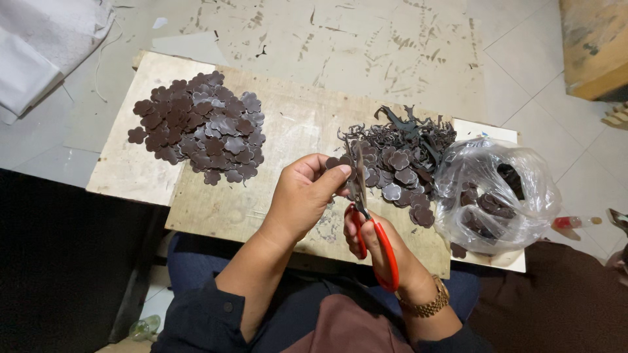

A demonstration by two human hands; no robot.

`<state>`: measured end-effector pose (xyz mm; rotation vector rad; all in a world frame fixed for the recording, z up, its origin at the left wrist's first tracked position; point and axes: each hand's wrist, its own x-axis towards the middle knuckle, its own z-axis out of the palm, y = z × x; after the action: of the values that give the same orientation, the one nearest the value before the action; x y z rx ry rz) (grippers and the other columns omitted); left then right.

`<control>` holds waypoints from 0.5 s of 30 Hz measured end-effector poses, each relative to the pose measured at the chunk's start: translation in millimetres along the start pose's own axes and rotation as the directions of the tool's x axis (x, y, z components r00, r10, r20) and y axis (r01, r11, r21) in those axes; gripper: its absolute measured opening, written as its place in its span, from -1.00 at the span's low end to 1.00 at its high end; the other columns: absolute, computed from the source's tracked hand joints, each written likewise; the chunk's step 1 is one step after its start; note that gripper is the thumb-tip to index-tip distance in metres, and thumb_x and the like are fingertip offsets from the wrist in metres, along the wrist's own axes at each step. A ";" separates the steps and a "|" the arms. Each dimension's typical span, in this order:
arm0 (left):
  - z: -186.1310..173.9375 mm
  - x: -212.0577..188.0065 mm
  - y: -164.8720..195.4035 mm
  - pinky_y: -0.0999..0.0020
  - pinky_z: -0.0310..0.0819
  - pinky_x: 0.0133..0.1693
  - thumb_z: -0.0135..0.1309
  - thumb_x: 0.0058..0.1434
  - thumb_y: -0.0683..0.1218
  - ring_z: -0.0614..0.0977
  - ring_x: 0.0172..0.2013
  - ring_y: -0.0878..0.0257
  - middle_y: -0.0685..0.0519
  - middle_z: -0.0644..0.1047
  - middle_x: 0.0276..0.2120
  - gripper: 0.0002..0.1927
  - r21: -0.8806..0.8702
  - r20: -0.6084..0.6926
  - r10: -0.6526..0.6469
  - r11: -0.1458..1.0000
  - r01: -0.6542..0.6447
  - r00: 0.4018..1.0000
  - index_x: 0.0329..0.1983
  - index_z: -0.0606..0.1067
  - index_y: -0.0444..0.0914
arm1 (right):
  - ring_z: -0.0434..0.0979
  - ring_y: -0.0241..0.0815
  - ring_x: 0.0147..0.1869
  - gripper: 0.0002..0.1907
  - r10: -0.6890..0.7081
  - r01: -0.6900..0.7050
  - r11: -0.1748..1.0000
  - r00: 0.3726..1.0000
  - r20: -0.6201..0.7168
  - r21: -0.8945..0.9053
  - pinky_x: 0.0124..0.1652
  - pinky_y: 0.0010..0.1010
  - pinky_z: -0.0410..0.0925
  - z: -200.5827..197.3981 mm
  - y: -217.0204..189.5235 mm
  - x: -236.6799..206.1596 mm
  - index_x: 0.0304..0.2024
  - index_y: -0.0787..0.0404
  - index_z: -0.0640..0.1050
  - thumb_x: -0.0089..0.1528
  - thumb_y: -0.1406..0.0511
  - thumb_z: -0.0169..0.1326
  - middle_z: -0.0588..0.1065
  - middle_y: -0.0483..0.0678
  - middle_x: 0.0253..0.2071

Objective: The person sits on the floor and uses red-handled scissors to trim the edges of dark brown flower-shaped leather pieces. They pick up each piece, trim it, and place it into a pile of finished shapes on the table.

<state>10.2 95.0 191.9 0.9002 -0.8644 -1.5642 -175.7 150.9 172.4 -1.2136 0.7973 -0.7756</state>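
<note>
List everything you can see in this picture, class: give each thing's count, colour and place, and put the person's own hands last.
wooden board: one, pale, across the lap
left pile of flower-shaped pieces: many, dark brown, board's left
middle pile of pieces and offcuts: many, dark brown, board's right
plastic bag: one, clear, holding brown pieces, right end
scissors: one, red handles, in right hand
wristwatch: one, gold, right wrist
left hand: pinching a small brown piece
right hand: gripping the scissors

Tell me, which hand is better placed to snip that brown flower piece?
The right hand, most likely: its grip is already through the red-handled scissors, blades at the flower piece, which the left hand pinches.
</note>
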 end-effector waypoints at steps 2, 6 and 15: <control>-1.4 -0.4 0.8 0.58 0.40 -0.41 0.16 0.29 -0.09 0.60 -0.42 0.45 0.10 0.62 -0.43 -0.86 0.029 -0.004 -0.016 0.999 0.017 1.000 -0.31 0.54 -0.27 | 0.13 -0.39 -0.43 -0.36 0.007 -0.007 1.000 1.000 -0.011 0.009 -0.42 -0.56 0.12 1.9 3.0 1.6 -0.24 0.21 0.35 0.33 -0.24 -0.12 0.20 -0.22 -0.45; -1.7 -1.1 1.4 0.57 0.44 -0.40 0.15 0.29 -0.08 0.63 -0.42 0.44 0.10 0.63 -0.43 -0.85 0.058 -0.016 -0.033 0.998 0.034 0.999 -0.31 0.53 -0.26 | 0.18 -0.36 -0.44 -0.32 0.040 -0.041 0.999 0.999 -0.032 -0.016 -0.41 -0.55 0.16 1.4 4.0 2.1 -0.24 0.22 0.37 0.30 -0.27 -0.13 0.23 -0.20 -0.46; -6.2 -0.3 0.9 0.56 0.43 -0.41 0.16 0.27 -0.09 0.60 -0.45 0.44 0.11 0.62 -0.46 -0.86 0.086 -0.005 -0.051 0.995 0.051 0.999 -0.30 0.54 -0.28 | 0.18 -0.39 -0.38 -0.24 -0.026 0.029 0.997 0.999 0.037 -0.073 -0.37 -0.56 0.17 -5.1 -0.6 1.8 -0.10 0.27 0.41 0.29 -0.31 -0.12 0.24 -0.20 -0.39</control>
<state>16.2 94.7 189.9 0.9927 -0.9192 -1.5786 -179.2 146.8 171.9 -1.3033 0.7872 -0.7503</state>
